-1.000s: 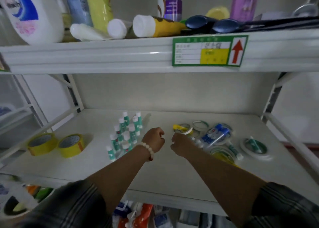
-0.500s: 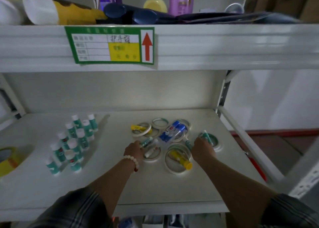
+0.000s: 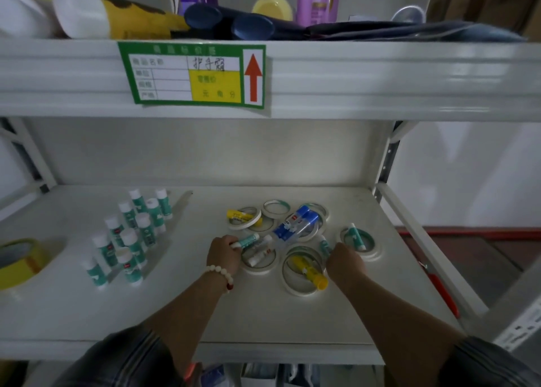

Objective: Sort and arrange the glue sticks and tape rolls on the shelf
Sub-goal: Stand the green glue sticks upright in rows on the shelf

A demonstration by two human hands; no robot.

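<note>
The yellow tape roll is cut off by the left edge. The left hand hides one end of a green glue stick. The right hand covers most of another green stick, so its grip cannot be made out. The small print on the green shelf label is too blurry to read.

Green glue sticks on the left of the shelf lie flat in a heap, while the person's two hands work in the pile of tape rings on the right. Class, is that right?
Not quite. In the head view the green glue sticks stand upright in a cluster, not flat in a heap. The rest holds: the left hand and right hand work in the pile of tape rings on the right of the shelf.
</note>
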